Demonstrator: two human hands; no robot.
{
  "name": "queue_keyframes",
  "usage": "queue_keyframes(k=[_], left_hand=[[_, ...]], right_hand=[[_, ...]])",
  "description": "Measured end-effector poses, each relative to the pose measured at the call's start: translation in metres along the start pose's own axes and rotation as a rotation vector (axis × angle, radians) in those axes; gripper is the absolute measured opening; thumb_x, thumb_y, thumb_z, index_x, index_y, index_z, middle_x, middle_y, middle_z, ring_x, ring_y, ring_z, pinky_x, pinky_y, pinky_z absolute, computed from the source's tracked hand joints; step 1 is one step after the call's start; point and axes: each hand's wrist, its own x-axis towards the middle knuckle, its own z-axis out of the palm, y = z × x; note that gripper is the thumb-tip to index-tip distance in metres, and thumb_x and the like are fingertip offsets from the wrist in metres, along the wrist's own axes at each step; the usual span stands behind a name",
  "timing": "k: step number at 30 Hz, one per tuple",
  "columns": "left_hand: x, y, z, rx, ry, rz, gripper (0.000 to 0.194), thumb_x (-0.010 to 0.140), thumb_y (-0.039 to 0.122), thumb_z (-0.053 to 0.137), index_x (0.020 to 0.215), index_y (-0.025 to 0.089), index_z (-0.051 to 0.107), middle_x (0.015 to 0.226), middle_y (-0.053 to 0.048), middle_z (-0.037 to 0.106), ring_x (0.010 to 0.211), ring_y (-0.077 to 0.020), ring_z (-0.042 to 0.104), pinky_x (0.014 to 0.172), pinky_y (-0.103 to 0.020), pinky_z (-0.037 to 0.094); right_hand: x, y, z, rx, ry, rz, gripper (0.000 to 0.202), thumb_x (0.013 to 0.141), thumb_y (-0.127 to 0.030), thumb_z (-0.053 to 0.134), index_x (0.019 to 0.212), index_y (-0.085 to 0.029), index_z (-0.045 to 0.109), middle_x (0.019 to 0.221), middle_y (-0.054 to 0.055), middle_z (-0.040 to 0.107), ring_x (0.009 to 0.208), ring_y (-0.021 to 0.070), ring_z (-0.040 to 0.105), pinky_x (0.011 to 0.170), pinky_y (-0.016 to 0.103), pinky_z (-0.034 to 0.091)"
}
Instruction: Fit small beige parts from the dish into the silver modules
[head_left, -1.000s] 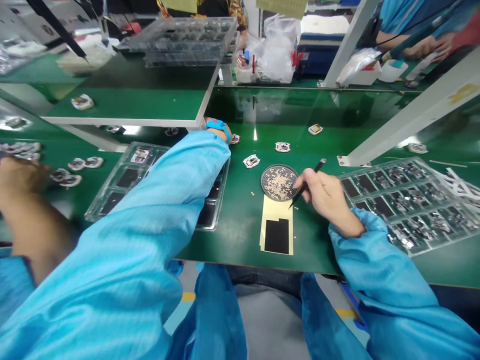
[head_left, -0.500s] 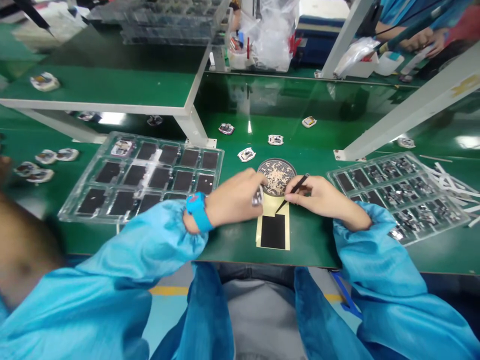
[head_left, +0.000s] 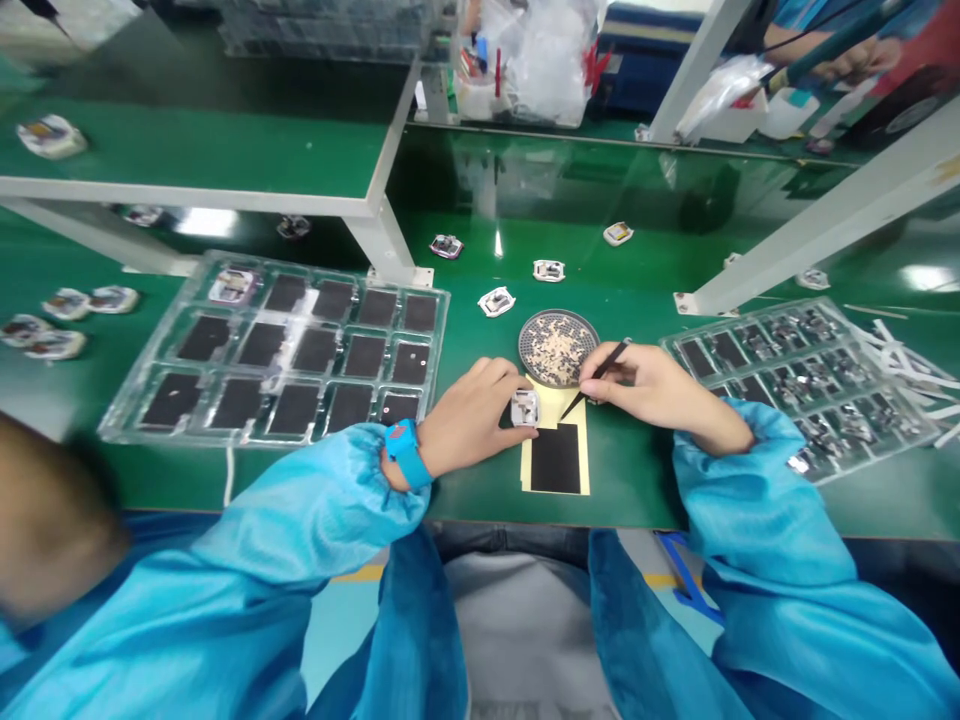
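Between its thumb and fingers my left hand (head_left: 480, 415) grips a small white watch-like case (head_left: 526, 407), its inner side facing up. My right hand (head_left: 634, 380) is closed on black tweezers (head_left: 596, 380), whose tips point down and left, just above a black rectangular sheet (head_left: 555, 460). That sheet lies on pale yellow backing paper (head_left: 583, 475) at the table's front. Behind both hands stands a round dark dish (head_left: 526, 365) with many tiny beige and dark pieces (head_left: 556, 345) in it.
On the left lies a clear compartment tray (head_left: 124, 425) with black pads; a similar tray (head_left: 825, 470) with metal parts is at right. Several white cases (head_left: 496, 301) sit behind the dish. White shelf legs (head_left: 394, 240) rise on both sides. Another person's arm (head_left: 52, 520) is at far left.
My left hand has lowered and opened out its grip, turning the white case so its inside faces up. The tweezers have shifted slightly right within the view, which itself has moved a little.
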Motion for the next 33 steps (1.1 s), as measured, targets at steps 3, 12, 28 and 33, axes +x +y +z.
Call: queue_keyframes(k=[3, 12, 28, 33], left_hand=[[0.0, -0.001, 0.002, -0.02, 0.015, 0.004, 0.044, 0.083, 0.041, 0.08, 0.117, 0.021, 0.061, 0.118, -0.009, 0.06, 0.109, -0.0296, 0.054, 0.091, -0.045, 0.049], [0.0, 0.002, 0.001, -0.067, 0.038, 0.004, 0.042, 0.079, 0.034, 0.083, 0.109, 0.02, 0.058, 0.114, -0.009, 0.064, 0.109, -0.0298, 0.056, 0.092, -0.046, 0.049], [0.009, 0.003, 0.012, -1.142, 0.088, -0.294, 0.025, 0.088, 0.029, 0.071, 0.103, 0.018, 0.054, 0.082, -0.001, 0.065, 0.072, -0.0143, 0.067, 0.063, -0.029, 0.06], [0.009, 0.005, 0.013, -1.075, 0.096, -0.343, 0.016, 0.09, 0.02, 0.066, 0.102, 0.016, 0.056, 0.082, -0.002, 0.069, 0.068, -0.0123, 0.068, 0.062, -0.025, 0.06]], right_hand=[[0.0, 0.002, 0.0, -0.007, 0.002, 0.005, 0.031, 0.083, -0.048, 0.078, 0.09, -0.018, 0.071, 0.084, 0.004, 0.071, 0.067, 0.0143, 0.062, 0.062, 0.029, 0.053], [-0.006, -0.006, -0.001, 0.123, -0.004, -0.025, 0.024, 0.085, -0.042, 0.078, 0.089, -0.02, 0.068, 0.086, 0.004, 0.07, 0.069, 0.0157, 0.065, 0.065, 0.032, 0.055], [-0.012, -0.021, 0.021, -0.029, 0.5, -0.544, 0.009, 0.087, -0.023, 0.075, 0.093, -0.027, 0.069, 0.086, 0.005, 0.072, 0.083, 0.0242, 0.07, 0.073, 0.044, 0.059], [-0.008, -0.014, 0.025, -0.066, 0.432, -0.627, 0.021, 0.082, -0.011, 0.075, 0.096, -0.025, 0.071, 0.089, 0.005, 0.074, 0.084, 0.0244, 0.072, 0.073, 0.043, 0.058]])
